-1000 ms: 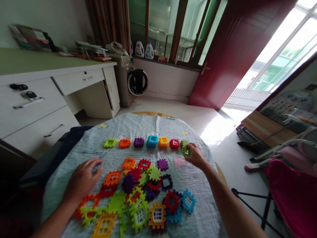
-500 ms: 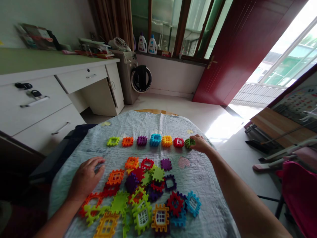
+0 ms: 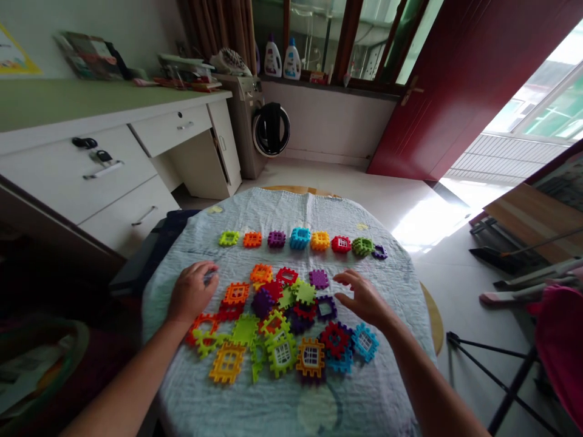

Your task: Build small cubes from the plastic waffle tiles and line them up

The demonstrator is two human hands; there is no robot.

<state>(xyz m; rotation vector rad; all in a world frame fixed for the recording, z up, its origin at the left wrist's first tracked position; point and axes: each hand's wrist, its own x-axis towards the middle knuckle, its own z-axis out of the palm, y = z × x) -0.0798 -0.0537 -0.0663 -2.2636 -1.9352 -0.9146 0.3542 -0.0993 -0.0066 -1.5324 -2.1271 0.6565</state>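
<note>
My left hand hovers at the left of the loose pile, fingers bent and thumb apart, with nothing seen in it. To the right of the pile is my right hand, open, its fingers spread beside a purple square block and a dark purple frame piece. The pile mixes notched plastic building blocks, among them a lime block, an orange window block and a yellow window block. Beyond it runs a row of small coloured stacks, from a lime stack to a green stack and a dark purple piece.
A pale blue cloth covers the round table. Behind stand a white desk, a washing machine with its door open, and a red door. A pink chair is at the right.
My right hand has let go of the green stack at the row's right end and moved back toward the pile. The dark purple piece beside that stack now shows. The view has shifted.
</note>
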